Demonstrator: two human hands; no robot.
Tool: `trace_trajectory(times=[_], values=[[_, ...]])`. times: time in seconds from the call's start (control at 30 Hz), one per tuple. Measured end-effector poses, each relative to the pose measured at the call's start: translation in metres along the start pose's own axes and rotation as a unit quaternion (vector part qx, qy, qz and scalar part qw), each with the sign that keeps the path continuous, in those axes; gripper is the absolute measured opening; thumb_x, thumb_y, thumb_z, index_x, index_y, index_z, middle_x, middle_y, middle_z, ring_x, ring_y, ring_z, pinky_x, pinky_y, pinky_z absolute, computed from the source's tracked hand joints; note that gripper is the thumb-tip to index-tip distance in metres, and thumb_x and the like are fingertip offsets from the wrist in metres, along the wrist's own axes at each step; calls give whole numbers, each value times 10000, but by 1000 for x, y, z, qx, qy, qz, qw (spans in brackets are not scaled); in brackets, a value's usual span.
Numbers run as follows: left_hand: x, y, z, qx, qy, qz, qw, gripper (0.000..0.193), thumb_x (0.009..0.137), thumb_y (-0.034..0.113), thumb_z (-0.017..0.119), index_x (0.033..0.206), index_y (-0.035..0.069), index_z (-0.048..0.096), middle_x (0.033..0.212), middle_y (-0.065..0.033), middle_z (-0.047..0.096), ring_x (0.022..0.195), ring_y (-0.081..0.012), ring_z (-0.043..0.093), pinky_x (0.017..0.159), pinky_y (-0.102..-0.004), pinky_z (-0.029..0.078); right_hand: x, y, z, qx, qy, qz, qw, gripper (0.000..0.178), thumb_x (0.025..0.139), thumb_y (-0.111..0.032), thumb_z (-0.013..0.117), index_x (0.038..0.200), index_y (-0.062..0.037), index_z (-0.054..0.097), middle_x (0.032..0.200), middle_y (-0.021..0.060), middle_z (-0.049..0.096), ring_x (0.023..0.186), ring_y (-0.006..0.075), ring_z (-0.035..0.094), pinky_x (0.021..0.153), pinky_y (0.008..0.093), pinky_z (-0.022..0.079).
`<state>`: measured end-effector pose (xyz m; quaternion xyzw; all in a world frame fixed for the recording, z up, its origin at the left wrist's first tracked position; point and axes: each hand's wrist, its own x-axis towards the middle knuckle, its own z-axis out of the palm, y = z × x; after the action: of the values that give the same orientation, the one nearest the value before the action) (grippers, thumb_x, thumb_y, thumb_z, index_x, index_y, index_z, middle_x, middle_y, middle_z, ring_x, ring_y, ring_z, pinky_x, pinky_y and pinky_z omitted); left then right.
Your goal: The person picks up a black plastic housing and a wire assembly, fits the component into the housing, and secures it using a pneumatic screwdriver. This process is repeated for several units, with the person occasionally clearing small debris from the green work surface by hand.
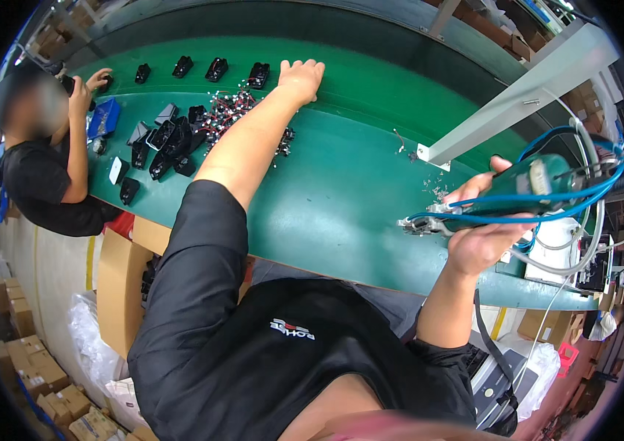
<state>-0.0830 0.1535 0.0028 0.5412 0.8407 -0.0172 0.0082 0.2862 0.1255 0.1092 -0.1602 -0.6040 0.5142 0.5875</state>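
Observation:
My left hand is stretched to the far side over the green belt, just right of a black plastic housing. Its fingers are curled down, and whatever they hold, if anything, is hidden beneath them. My right hand grips a green power screwdriver with blue and grey hoses, held tilted above the bench. The tool's metal tip points left over the bench top. Below my left forearm lies a heap of small wired parts with red, white and black leads.
Several black housings lie at the left of the green bench, near a blue bin. A person works there. A white metal post rises at the right, with loose screws near its foot. Cardboard boxes stand on the floor.

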Motion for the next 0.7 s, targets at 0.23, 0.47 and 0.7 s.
trace_trajectory(times=[0.23,0.47,0.7], values=[[-105,-45,-60,-111,332,110,930,499,867,181,797,1332,97,633,1331,-133,658,1226,-336,622,993,-442,497,-5,1,3,-242,146,-268,921,770,1010,-574,540,1449,37,378,1232,192,559,972,300,660,910,463,581],[-288,-140,29,-223,411,-197,862,212,924,81,706,1134,52,709,1130,-126,677,1048,-322,640,932,-411,509,-85,94,111,-157,-360,100,914,209,882,-35,728,1089,-52,709,1028,126,694,916,285,700,801,401,574],[-312,-135,67,-111,342,-220,907,647,812,221,837,1401,132,586,1397,-90,551,1290,-328,504,1063,-470,391,-102,147,198,-325,-392,-265,818,271,821,-122,700,1091,-110,725,1059,56,618,893,243,606,724,388,527]])
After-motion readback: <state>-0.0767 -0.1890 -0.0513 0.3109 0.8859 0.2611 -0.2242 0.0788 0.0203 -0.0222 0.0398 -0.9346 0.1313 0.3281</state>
